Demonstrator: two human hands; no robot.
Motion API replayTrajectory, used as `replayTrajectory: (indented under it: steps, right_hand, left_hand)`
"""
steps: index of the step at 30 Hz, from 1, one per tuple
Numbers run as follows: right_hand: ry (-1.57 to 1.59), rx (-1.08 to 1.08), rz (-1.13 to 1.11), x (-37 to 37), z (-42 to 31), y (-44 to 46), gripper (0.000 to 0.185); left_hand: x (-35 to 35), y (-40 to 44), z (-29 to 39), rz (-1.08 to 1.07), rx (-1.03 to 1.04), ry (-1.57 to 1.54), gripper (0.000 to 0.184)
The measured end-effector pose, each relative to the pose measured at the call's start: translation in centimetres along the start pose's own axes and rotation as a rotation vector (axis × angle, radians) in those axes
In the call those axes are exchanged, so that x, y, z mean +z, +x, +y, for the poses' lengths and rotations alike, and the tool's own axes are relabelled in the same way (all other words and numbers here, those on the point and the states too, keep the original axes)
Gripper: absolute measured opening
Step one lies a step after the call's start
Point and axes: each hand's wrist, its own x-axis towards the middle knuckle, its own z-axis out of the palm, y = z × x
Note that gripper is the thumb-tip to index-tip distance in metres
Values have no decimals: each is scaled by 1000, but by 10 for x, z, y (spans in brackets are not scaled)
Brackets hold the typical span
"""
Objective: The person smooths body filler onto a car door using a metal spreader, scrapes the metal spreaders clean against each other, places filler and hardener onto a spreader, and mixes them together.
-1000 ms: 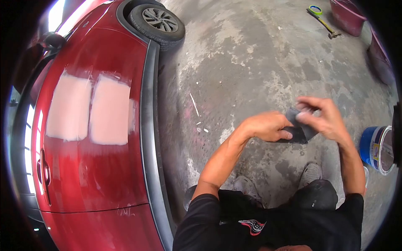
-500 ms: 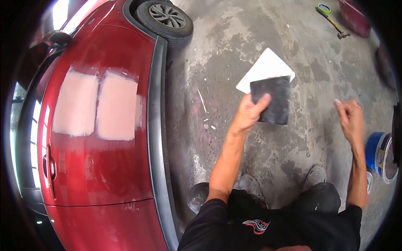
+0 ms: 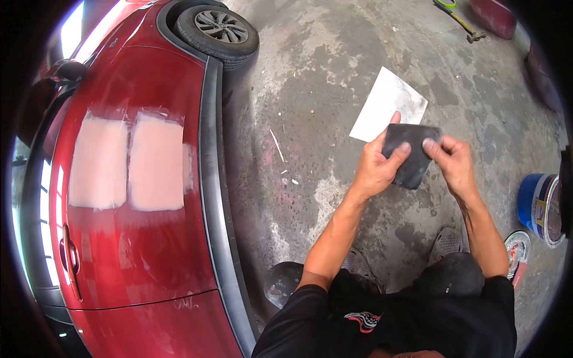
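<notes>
My left hand (image 3: 377, 167) grips the left side of a dark sheet of sandpaper (image 3: 413, 156), thumb on top and fingers behind it. On its right edge my right hand (image 3: 456, 162) pinches it between thumb and curled fingers. The sandpaper is held above the floor, in front of my knees. Just beyond it lies a white sheet (image 3: 382, 104), partly covered by my hand and the sandpaper. To the left is a red car door (image 3: 143, 250) with two pale pink filler patches (image 3: 98, 164) side by side, their edges smeared.
A front wheel (image 3: 221, 28) stands at the top left. On the right are a blue bucket (image 3: 533, 200) and a round lid (image 3: 517, 247) with a red-handled tool. A hammer (image 3: 459, 22) and red car parts (image 3: 494, 17) lie at the top right of the concrete floor.
My right hand has come in from the right and taken hold of the sandpaper's right side. My left hand has shifted slightly right with it. The view has turned a little.
</notes>
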Motion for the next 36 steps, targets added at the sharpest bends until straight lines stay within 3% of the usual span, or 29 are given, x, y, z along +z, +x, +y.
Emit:
replayTrajectory:
  steps: [1, 3, 4, 6, 7, 9, 11, 12, 14, 15, 16, 17, 18, 20, 23, 25, 26, 27, 28, 29, 30, 31, 33, 34, 36]
  right_hand:
    - [-123, 46, -46, -4, 8, -8, 18]
    - [-567, 246, -419, -13, 34, -31, 13]
    - [-569, 253, -416, -20, 71, -50, 13]
    - [-499, 92, -42, -30, 129, -76, 11]
    - [-473, 42, 88, -28, 125, -79, 10]
    - [-486, 135, 15, -39, 89, -91, 22]
    - [-714, 511, 72, -55, 33, -96, 42]
    - [-710, 580, 184, -70, 43, -125, 42]
    - [-352, 654, -54, -93, 84, -167, 57]
    - [-304, 609, 47, -87, 101, -211, 60]
    - [-106, 797, 70, -90, 107, -256, 62]
    - [-231, 889, 167, -88, 156, -309, 58]
    - [252, 1018, 133, -76, 138, -338, 57]
    - [565, 1083, 262, -62, 129, -386, 56]
    - [105, 1019, -172, -106, 9, -371, 53]
    - [302, 725, -408, -161, -30, -343, 51]
    - [270, 628, -224, -192, -41, -336, 42]
    - [128, 560, 135, -218, -54, -319, 37]
    - [-220, 682, 499, -236, -86, -290, 43]
    - [-864, 384, 758, -288, -50, -287, 56]
    - [-1111, 118, 1117, -328, -36, -268, 67]
    - [-764, 150, 1375, -331, -61, -236, 64]
    - [-625, 471, 1205, -376, -64, -213, 58]
    - [-608, 463, 1204, -376, -56, -201, 58]
    - [-769, 175, 1049, -374, -40, -178, 56]
  left_hand:
    - [-7, 0, -4, 187, 51, -74, 55]
    - [-23, 5, 25, 537, 90, -391, 36]
    - [-47, 6, 34, 546, 180, -411, 31]
    - [-79, 11, 34, 665, 370, -263, 25]
    - [-79, 13, 34, 643, 392, -245, 27]
    - [-65, 14, 31, 618, 340, -165, 29]
    - [-38, 27, 19, 498, 205, -261, 29]
    - [-20, 32, 18, 507, 154, -304, 30]
    - [14, 33, 17, 452, 113, -388, 32]
    - [22, 30, 15, 397, 111, -413, 33]
    - [31, 36, 0, 324, 103, -381, 34]
    - [41, 50, -9, 289, 94, -390, 34]
    - [55, 53, -12, 215, 80, -362, 34]
    - [77, 64, -20, 97, 49, -292, 31]
    - [118, 81, -17, 14, -2, -364, 30]
    - [144, 89, -7, 19, -1, -390, 28]
    - [156, 91, -4, -13, -46, -469, 29]
    - [165, 91, -4, -37, -97, -551, 29]
    - [169, 91, -7, -66, -136, -611, 30]
    - [174, 89, -9, -66, -123, -614, 30]
    - [178, 83, -10, -66, -155, -591, 30]
    - [181, 77, -12, -59, -186, -570, 30]
    - [178, 71, -32, -80, -226, -554, 29]
    - [176, 72, -37, -117, -279, -531, 29]
    - [180, 80, -45, -124, -296, -533, 28]
